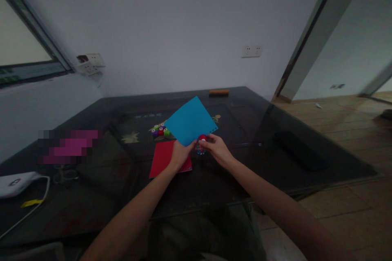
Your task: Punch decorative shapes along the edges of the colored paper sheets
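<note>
My left hand (180, 154) pinches the lower corner of a blue paper sheet (190, 120) and holds it tilted above the dark glass table (263, 118). My right hand (217, 148) grips a small red punch (201, 140) clamped on the sheet's lower right edge, where a row of small holes shows. A red paper sheet (162, 157) lies flat on the table under my left hand. A cluster of small coloured punches (160, 131) sits just left of the blue sheet.
An orange block (219, 92) rests at the table's far edge by the wall. A black flat object (298, 153) lies at the right. At the left are a blurred pink item (70, 146), a white device (16, 182) and its cable (33, 206).
</note>
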